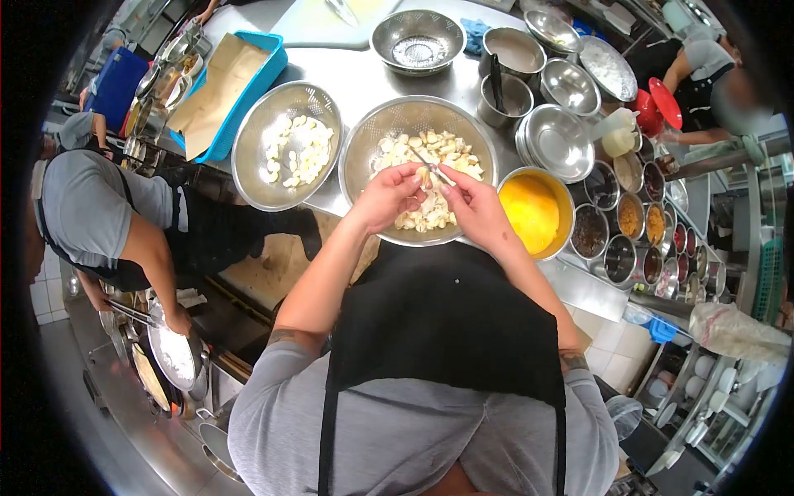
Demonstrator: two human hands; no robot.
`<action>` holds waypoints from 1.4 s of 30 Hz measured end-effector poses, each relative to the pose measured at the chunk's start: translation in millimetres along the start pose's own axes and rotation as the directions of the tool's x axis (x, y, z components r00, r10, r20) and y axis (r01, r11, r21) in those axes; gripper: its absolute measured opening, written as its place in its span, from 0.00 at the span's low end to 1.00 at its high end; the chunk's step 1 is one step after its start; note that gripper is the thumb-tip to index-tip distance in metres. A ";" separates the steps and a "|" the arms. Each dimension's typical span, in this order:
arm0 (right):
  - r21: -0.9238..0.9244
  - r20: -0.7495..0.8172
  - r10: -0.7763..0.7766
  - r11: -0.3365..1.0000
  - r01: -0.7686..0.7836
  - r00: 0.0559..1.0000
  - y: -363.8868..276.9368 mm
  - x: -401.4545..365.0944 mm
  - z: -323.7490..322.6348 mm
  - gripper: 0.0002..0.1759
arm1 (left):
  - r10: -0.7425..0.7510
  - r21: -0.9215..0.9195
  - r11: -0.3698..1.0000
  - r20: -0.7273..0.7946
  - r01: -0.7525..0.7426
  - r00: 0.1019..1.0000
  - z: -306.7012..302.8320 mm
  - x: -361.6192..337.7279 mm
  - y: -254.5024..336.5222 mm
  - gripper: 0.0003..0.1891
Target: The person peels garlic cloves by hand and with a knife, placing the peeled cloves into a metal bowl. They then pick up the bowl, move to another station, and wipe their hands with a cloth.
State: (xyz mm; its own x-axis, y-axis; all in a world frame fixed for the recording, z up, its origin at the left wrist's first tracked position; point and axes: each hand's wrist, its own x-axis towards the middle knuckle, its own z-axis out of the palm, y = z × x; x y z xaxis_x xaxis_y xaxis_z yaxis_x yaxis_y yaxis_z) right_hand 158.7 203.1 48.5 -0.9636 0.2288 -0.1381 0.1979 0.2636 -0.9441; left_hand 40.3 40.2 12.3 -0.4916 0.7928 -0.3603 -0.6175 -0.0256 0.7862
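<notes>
Both hands meet above a large perforated metal bowl [358, 140] that holds many pale garlic cloves [451, 150] and skins. Between the fingertips of my left hand [395, 195] is a small clove [426, 175], pinched. My right hand [475, 207] is closed around a small knife [423, 159], its blade against or just beside the clove. To the left, a second metal colander [250, 157] contains smooth white peeled cloves [299, 151]. A pot of bright yellow liquid [530, 212] stands close to my right wrist.
An empty colander [418, 41], a blue tray with brown paper [273, 50], stacked metal bowls [559, 142] and pots surround the work area. Many small ingredient containers [619, 258] stand at the right. One person [99, 198] works at left, another [703, 78] at upper right.
</notes>
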 end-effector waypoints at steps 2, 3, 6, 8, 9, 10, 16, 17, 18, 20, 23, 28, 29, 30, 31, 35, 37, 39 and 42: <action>-0.017 -0.019 -0.071 0.997 0.071 0.997 0.4 -1.7 3.6 0.21 | 0.033 0.047 0.998 0.075 -0.036 0.997 -4.0 -4.1 -8.0 0.09; -0.026 -0.029 -0.107 0.994 0.107 0.994 1.1 -2.8 4.6 0.21 | 0.027 0.042 0.999 0.059 -0.030 0.998 -0.8 -7.2 -8.1 0.08; -0.023 -0.010 -0.154 0.988 0.154 0.988 3.0 -2.7 5.3 0.21 | 0.022 0.015 1.000 0.028 -0.022 0.999 12.9 -16.4 -3.0 0.07; -0.053 0.009 -0.139 0.989 0.139 0.990 -3.5 -5.0 3.2 0.21 | 0.034 -0.017 0.999 0.031 -0.034 0.999 20.3 -21.1 0.3 0.06; -0.068 0.018 -0.132 0.989 0.133 0.991 -6.3 -5.7 2.6 0.21 | 0.043 0.001 0.999 0.032 -0.043 0.999 20.7 -22.1 -0.1 0.06; -0.062 0.022 -0.139 0.988 0.140 0.990 -5.8 -5.5 2.7 0.21 | 0.051 0.020 0.998 0.034 -0.052 0.998 21.0 -22.7 -0.4 0.06; -0.023 0.013 -0.193 0.981 0.193 0.981 -0.6 -7.5 6.1 0.20 | 0.069 0.115 0.991 -0.025 -0.065 0.997 24.0 -25.0 -1.9 0.08; -0.028 -0.001 -0.217 0.976 0.217 0.976 -0.9 -7.6 6.8 0.20 | 0.074 0.129 0.989 -0.039 -0.068 0.996 24.5 -25.0 -2.5 0.10; -0.034 -0.013 -0.242 0.970 0.242 0.970 -1.3 -7.6 7.2 0.20 | 0.083 0.167 0.983 -0.021 -0.078 0.996 23.8 -25.3 -2.4 0.11; -0.027 0.005 -0.238 0.971 0.238 0.971 -5.7 -7.3 5.8 0.19 | 0.098 0.241 0.965 0.018 -0.100 0.995 21.6 -26.1 -1.5 0.12; 0.001 0.030 -0.194 0.981 0.194 0.981 -5.2 -7.7 5.6 0.16 | 0.115 0.248 0.963 -0.026 -0.105 0.993 26.3 -30.8 -0.8 0.12; 0.058 0.056 -0.212 0.976 0.209 0.976 1.3 -7.6 7.3 0.12 | 0.157 0.438 0.892 -0.068 -0.112 0.985 34.6 -40.0 4.3 0.12; 0.084 0.057 -0.220 0.973 0.215 0.974 1.5 -8.0 8.3 0.11 | 0.161 0.472 0.874 -0.059 -0.115 0.985 36.2 -42.0 7.0 0.12; 0.110 0.058 -0.228 0.969 0.220 0.972 1.7 -8.6 9.4 0.11 | 0.180 0.488 0.863 -0.051 -0.133 0.982 38.0 -43.6 8.9 0.12; 0.136 0.066 -0.215 0.969 0.205 0.974 1.1 -8.9 10.1 0.11 | 0.198 0.504 0.851 -0.042 -0.151 0.979 39.5 -45.0 10.7 0.12; 0.182 0.077 -0.192 0.967 0.175 0.978 -0.1 -8.4 13.4 0.11 | 0.210 0.603 0.793 -0.132 -0.090 0.969 39.9 -48.5 10.1 0.12; 0.198 0.064 -0.205 0.962 0.189 0.977 -2.8 -8.1 14.8 0.10 | 0.268 0.602 0.788 -0.149 -0.127 0.952 49.2 -52.5 12.5 0.12; 0.238 0.043 -0.230 0.948 0.213 0.972 -9.0 -8.9 15.6 0.09 | 0.294 0.616 0.774 -0.151 -0.143 0.944 53.7 -54.8 15.8 0.11; 0.296 0.029 -0.243 0.929 0.224 0.970 -3.7 -8.4 18.6 0.08 | 0.259 0.613 0.780 -0.131 -0.127 0.957 49.1 -55.0 15.5 0.09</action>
State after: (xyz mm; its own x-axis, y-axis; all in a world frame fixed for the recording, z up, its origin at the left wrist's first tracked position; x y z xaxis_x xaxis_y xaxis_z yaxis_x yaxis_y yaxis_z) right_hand 162.7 182.8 47.6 -0.9875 0.1309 0.0873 -0.0855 0.0190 -0.9962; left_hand 87.9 26.1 69.0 -0.7111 0.6719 -0.2069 -0.0430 0.2522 0.9667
